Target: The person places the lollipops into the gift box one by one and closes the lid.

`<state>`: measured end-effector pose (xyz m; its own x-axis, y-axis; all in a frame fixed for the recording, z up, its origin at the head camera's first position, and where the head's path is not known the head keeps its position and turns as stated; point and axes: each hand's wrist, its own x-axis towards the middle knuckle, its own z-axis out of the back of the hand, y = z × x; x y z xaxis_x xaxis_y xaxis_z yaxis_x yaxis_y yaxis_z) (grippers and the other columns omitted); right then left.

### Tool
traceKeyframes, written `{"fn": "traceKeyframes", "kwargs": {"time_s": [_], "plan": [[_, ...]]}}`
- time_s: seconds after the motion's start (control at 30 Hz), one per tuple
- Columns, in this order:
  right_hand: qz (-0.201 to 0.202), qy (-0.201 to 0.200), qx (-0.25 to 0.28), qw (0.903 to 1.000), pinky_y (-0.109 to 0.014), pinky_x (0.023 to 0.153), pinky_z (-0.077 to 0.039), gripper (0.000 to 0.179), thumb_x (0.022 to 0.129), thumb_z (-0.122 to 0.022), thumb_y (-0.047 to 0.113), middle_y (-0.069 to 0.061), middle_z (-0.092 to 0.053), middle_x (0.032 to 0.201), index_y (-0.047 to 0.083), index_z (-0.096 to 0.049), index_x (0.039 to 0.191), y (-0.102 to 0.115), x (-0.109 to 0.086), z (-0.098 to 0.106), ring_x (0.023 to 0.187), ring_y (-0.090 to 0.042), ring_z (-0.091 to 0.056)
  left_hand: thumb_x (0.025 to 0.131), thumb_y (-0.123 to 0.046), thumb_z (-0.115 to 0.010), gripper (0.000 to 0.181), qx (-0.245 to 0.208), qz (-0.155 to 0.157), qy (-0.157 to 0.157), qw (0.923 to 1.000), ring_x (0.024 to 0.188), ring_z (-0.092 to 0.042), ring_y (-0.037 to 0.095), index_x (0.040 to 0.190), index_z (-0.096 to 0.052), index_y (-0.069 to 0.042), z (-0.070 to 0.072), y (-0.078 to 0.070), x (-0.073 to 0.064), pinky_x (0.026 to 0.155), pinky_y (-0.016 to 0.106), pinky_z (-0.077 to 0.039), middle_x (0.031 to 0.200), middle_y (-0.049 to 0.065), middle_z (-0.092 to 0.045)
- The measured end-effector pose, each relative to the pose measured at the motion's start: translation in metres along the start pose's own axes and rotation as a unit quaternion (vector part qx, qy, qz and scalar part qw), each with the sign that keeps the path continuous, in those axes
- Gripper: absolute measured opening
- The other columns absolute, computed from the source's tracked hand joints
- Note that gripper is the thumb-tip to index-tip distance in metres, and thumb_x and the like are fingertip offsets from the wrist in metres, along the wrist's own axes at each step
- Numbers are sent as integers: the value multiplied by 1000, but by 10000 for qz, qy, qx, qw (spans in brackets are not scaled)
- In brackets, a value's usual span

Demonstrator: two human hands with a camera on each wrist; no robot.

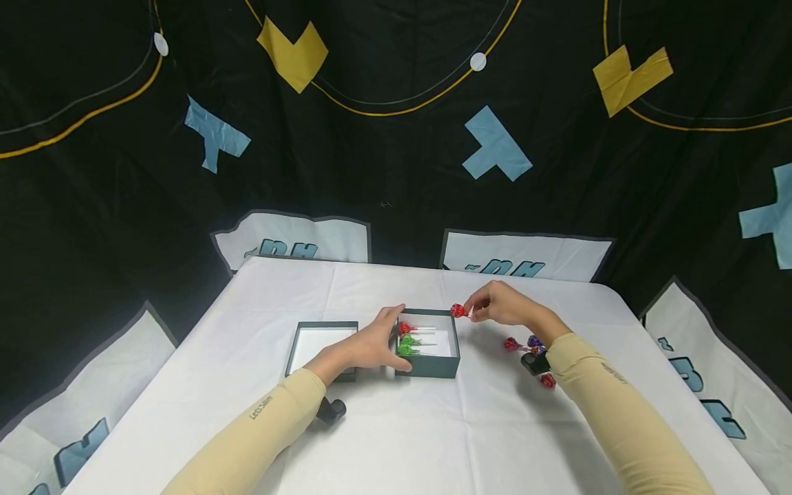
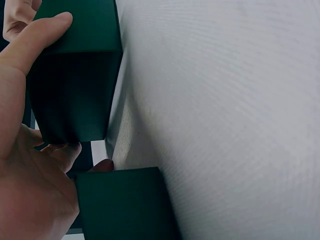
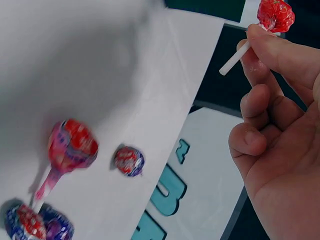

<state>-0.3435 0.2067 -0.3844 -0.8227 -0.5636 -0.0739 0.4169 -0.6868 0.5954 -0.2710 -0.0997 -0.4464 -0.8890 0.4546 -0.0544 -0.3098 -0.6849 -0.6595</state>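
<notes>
My left hand (image 1: 370, 344) holds the left side of a dark green box (image 1: 427, 368), its thumb on the front wall and its fingers round toward the back; the left wrist view shows this grip from beside the box (image 2: 82, 30). Inside the white-lined box lie a red lollipop (image 1: 405, 328) and two green lollipops (image 1: 405, 350), sticks pointing right. Just off the box's back right corner, my right hand (image 1: 502, 304) pinches another red lollipop (image 1: 458, 311) between thumb and index finger. Its white stick (image 3: 234, 59) slants down past the fingertips in the right wrist view.
A matching green lid (image 1: 324, 324) lies left of the box, white inside up, partly behind my left hand. Several wrapped lollipops (image 1: 512, 344) in red and purple lie on the white tablecloth (image 1: 396, 440) under my right forearm. A black curtain (image 1: 396, 172) hangs behind the table.
</notes>
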Motion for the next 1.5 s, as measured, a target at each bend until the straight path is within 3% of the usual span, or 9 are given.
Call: {"fn": "traceKeyframes", "kwargs": {"time_s": [0.47,0.93,1.5], "plan": [[168,114,-159,9997,-29,69,-52,17,87,-77,4,0,-72,85,14,-80,100,27,15,-9,78,-20,-57,72,-46,-88,123,37,62,-21,10000,144,-37,25,163,-10,-18,1,0,0,117,51,-36,164,7,-20],[243,296,-276,9989,-27,71,-54,20,86,-78,2,1,-75,93,14,-81,102,45,31,-27,79,-19,-57,71,-52,-87,125,58,151,18,9999,145,-37,27,163,-9,-20,2,2,0,116,53,-36,164,7,-19],[378,405,-964,9938,-27,67,-51,17,87,-75,1,1,-75,89,14,-81,96,58,42,-42,74,-14,-58,72,-48,-87,124,-26,2,32,10000,143,-38,24,163,-8,-17,1,1,-1,116,50,-36,164,8,-19]]}}
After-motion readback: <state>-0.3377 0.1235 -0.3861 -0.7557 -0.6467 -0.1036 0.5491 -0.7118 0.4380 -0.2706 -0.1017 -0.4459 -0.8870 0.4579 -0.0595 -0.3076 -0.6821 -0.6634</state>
